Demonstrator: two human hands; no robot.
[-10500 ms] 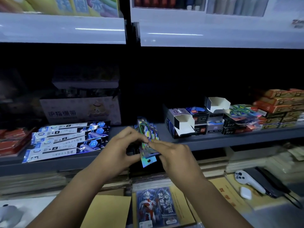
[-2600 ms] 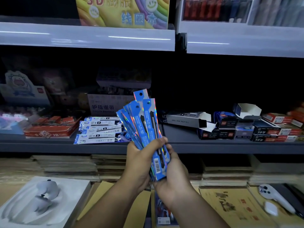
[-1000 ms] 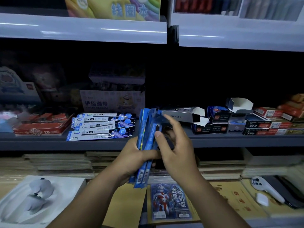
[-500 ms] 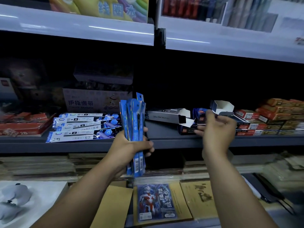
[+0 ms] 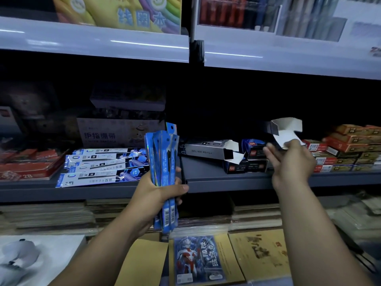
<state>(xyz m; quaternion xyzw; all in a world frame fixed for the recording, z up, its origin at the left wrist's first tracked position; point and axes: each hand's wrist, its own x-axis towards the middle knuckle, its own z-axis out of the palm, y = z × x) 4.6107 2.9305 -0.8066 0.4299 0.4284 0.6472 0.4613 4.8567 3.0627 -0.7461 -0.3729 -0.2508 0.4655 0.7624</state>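
Note:
My left hand (image 5: 158, 195) grips an upright bundle of several long blue pen packs (image 5: 162, 162) in front of the grey shelf (image 5: 206, 182). My right hand (image 5: 292, 162) is raised at the right over the shelf and pinches the flap of an open white carton (image 5: 286, 131), lifted above the stacked dark boxes (image 5: 253, 153). A grey gel-ink-refill box (image 5: 206, 150) with an open end lies on the shelf between my two hands.
White refill packs (image 5: 103, 168) lie flat on the shelf left of the bundle. Red and orange boxes (image 5: 354, 141) are stacked at far right. Below the shelf lie paper stacks, a hero card pack (image 5: 198, 259) and brown booklets (image 5: 259, 252). A white shelf edge (image 5: 92, 40) runs overhead.
My right hand left the blue bundle, reached right to the stacked boxes and lifted the open white carton. My left hand keeps holding the bundle upright.

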